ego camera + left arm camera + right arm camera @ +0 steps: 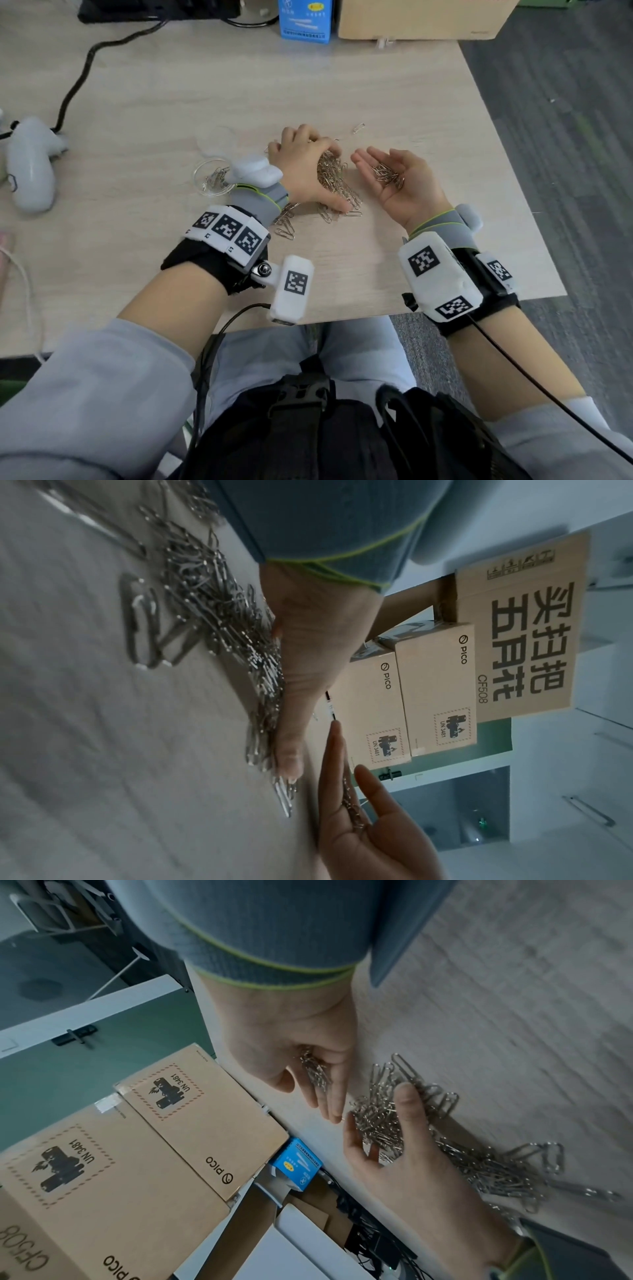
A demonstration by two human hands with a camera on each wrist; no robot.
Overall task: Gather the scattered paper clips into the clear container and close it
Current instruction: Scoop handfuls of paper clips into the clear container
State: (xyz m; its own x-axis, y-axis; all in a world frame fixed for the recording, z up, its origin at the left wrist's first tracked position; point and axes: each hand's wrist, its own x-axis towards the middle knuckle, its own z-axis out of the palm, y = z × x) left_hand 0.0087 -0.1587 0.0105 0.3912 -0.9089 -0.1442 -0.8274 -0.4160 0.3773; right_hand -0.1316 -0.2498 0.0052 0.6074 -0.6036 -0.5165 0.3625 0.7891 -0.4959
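Left hand (310, 164) clawing tangled wire paper clips (337, 183), right hand (400, 181) cupped

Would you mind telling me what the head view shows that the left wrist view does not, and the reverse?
Only the head view shows the clear container with some clips in it, its lid beyond it, a stray clip, the white controller and the blue box. Only the left wrist view shows the PICO boxes and the large printed carton. Both show the left hand on the clip pile and the right hand, palm up, cupping a few clips.
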